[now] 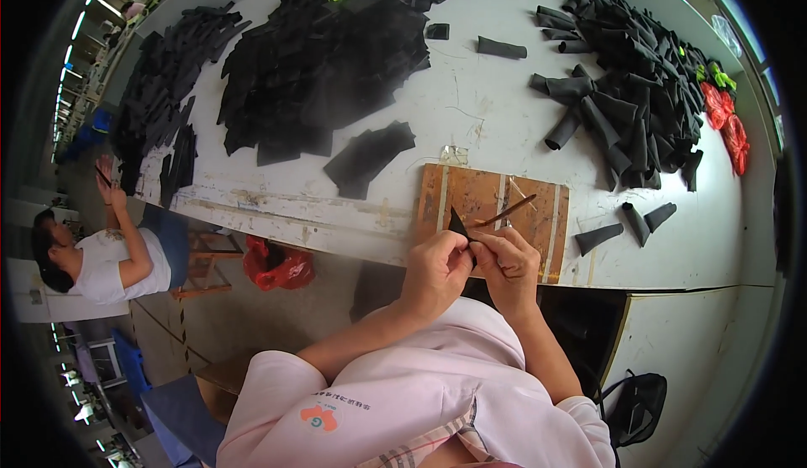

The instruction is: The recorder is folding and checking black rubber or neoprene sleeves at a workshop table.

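A small piece of black fabric (456, 222) is pinched between my two hands, its pointed end sticking up past the fingers. My left hand (435, 273) is closed on it from the left. Thumb to finger, my right hand (509, 268) meets it from the right. Beyond the right fingers a thin, dark brown stick-like tool (513, 209) slants up to the right; whether that hand holds it cannot be made out. Both hands are over the near edge of a brown wooden board (548, 216) with pale strips.
A large heap of flat black pieces (328, 65) covers the table's far left. Rolled black tubes (635, 115) pile up at right, a few lying nearer (598, 239). Red plastic bags (735, 142) sit by the right wall. Another person (126, 254) works at left.
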Available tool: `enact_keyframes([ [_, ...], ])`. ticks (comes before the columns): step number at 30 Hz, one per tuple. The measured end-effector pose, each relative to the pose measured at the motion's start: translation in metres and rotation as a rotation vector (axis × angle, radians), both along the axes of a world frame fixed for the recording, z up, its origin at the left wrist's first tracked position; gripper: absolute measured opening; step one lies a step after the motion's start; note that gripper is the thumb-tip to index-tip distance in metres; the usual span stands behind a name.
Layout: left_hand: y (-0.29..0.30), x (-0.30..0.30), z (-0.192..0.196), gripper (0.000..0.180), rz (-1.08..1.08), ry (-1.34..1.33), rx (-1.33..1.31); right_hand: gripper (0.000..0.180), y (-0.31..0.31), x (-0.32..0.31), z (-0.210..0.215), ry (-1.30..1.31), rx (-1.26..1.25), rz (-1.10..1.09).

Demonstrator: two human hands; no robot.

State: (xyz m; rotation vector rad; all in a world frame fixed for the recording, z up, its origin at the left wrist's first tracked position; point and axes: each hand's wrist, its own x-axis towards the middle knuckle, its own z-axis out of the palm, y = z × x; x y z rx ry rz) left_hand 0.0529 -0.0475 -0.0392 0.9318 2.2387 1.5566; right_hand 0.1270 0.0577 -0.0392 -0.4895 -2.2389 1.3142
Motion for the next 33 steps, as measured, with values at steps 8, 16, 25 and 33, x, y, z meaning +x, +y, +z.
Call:
enact_keyframes([
  [8,-0.002,-0.024,-0.019,0.013,0.149,-0.629,0.156,0.009,-0.003,-0.016,-0.026,-0.030,0.080,-0.125],
  [16,-0.004,-0.030,-0.005,0.024,-0.069,-1.156,0.259,0.006,-0.005,-0.004,-0.026,0.057,-1.619,0.147],
  [25,-0.003,-0.022,-0.011,0.025,-0.041,-0.731,0.276,0.015,-0.002,-0.002,-0.029,0.058,-1.268,0.066],
  [33,-0.007,-0.020,0.043,0.036,-0.511,-1.348,0.520,0.014,0.004,-0.001,0.001,0.408,-1.199,0.287],
])
